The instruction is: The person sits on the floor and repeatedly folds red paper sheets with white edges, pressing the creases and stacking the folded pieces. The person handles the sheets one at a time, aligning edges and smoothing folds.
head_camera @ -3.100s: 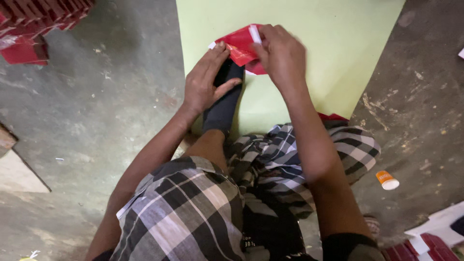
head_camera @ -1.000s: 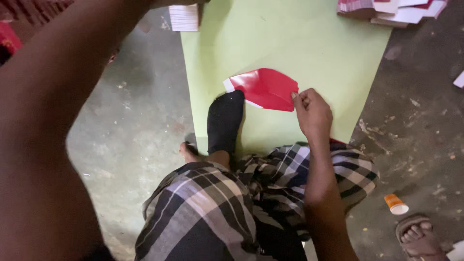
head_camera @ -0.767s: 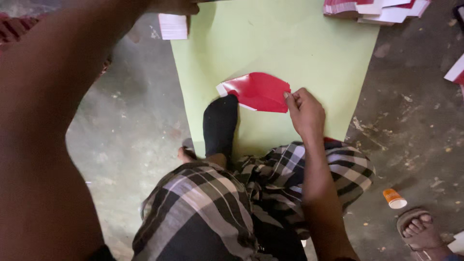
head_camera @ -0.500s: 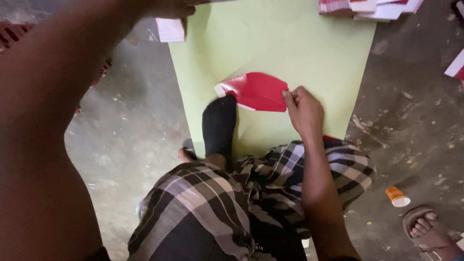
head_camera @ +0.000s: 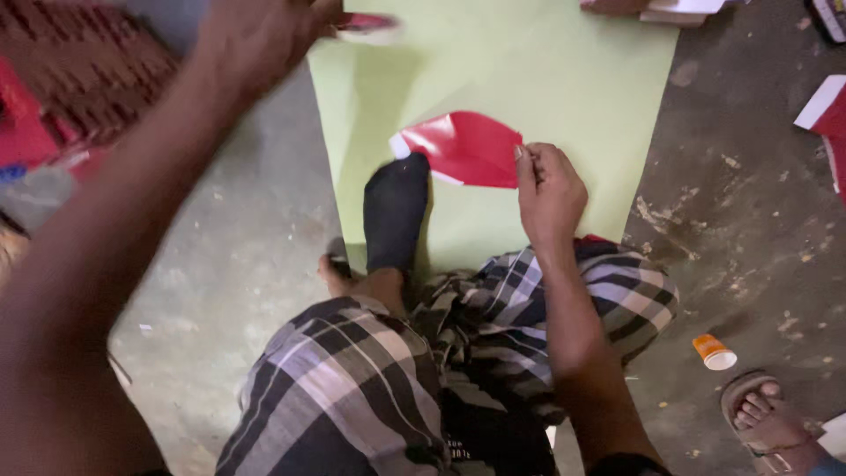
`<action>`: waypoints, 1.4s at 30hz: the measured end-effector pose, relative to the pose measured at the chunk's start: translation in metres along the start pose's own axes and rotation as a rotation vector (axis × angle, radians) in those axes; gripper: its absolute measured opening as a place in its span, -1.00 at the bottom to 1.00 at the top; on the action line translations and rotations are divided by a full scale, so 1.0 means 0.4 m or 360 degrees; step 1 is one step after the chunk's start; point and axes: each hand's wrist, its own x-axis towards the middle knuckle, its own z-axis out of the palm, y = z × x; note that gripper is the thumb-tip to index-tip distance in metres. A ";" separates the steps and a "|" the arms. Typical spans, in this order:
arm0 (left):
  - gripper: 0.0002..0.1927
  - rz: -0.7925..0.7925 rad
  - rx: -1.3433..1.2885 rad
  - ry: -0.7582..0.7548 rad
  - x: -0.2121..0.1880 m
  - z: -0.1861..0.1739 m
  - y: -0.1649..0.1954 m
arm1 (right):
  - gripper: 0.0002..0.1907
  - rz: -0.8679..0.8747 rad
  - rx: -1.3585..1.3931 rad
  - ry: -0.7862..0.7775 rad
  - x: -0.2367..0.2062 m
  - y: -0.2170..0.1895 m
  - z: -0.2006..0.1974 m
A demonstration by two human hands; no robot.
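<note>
Now swinging back toward the green sheet (head_camera: 529, 79), blurred left hand (head_camera: 256, 35), apparently pinching a red-and-white card (head_camera: 366, 25), grip unclear. Lying just beside the black-socked foot (head_camera: 395, 216), folded red paper piece (head_camera: 467, 148). Pinching its right edge, right hand (head_camera: 551, 194), fingers closed.

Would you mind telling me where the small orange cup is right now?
The orange cup lies on its side on the floor at lower right, beside the checked knee and just above a sandalled foot.
</note>
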 end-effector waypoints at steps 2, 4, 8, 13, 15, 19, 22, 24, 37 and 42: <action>-0.57 -0.0668 -0.0627 -0.0172 -0.051 -0.018 0.144 | -0.80 -0.0015 0.0513 0.0001 -0.023 -0.038 0.033; -0.67 -0.0986 -0.1582 -0.0185 -0.087 -0.022 0.288 | -0.51 -0.0060 0.1143 -0.0272 -0.039 -0.071 0.093; -0.66 -0.1291 -0.2382 0.0200 -0.107 -0.007 0.451 | -0.74 0.0067 0.1340 -0.0662 -0.050 -0.072 0.179; -0.67 -0.1411 -0.2842 0.0409 -0.119 -0.010 0.456 | -0.74 0.0156 0.1437 -0.0576 -0.027 -0.063 0.248; -0.70 -0.1401 -0.2370 0.0366 -0.135 -0.005 0.440 | -0.71 0.0155 0.1443 -0.0588 -0.020 -0.083 0.263; -0.71 -0.0981 -0.1168 0.0477 -0.158 0.049 0.398 | -0.45 -0.0265 0.1113 -0.0394 -0.027 -0.143 0.255; -0.71 -0.0793 -0.0542 0.0379 -0.159 0.110 0.364 | -0.33 -0.0825 -0.0138 0.0372 -0.035 -0.165 0.239; -0.74 -0.0763 -0.0335 0.0332 -0.153 0.151 0.354 | -0.27 -0.1077 -0.0201 0.0601 -0.027 -0.166 0.248; -0.77 -0.1003 -0.1167 0.0091 -0.138 0.143 0.367 | -0.18 -0.0399 -0.0118 -0.0077 0.013 -0.164 0.276; -0.66 -0.1149 -0.3476 0.0493 -0.102 0.058 0.483 | -0.52 0.0317 0.1459 -0.0699 -0.035 -0.141 0.198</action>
